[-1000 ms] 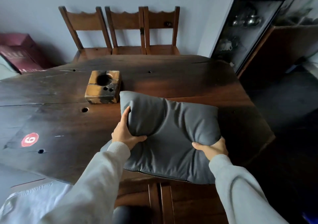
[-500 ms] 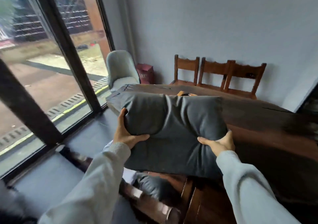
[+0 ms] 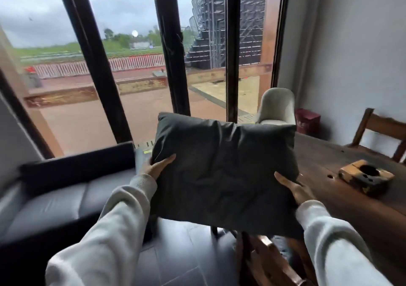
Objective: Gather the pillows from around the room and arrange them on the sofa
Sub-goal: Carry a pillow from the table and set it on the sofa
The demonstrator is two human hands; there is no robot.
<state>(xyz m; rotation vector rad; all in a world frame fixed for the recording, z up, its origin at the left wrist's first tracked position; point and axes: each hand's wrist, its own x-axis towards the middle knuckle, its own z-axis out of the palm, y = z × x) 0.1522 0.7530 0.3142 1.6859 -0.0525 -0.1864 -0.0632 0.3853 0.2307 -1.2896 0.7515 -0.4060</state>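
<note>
A dark grey pillow (image 3: pixel 222 171) hangs in the air in front of me, held upright between both hands. My left hand (image 3: pixel 157 168) grips its left edge, fingers wrapped behind it. My right hand (image 3: pixel 293 189) grips its lower right edge. A dark leather sofa (image 3: pixel 55 200) stands at the lower left, under the big window, with its seat cushions bare. The pillow hides part of the floor and the table's near end.
A dark wooden table (image 3: pixel 342 189) lies to the right with a wooden block holder (image 3: pixel 365 177) on it. A light grey chair (image 3: pixel 276 106) and a red box (image 3: pixel 306 119) stand by the window. A wooden chair (image 3: pixel 380 129) stands against the wall. Dark tiled floor (image 3: pixel 182 255) lies between sofa and table.
The pillow has been lifted off the table and carried left with my turn. The view has swung from the table to the window and the sofa. Both hands keep their grip.
</note>
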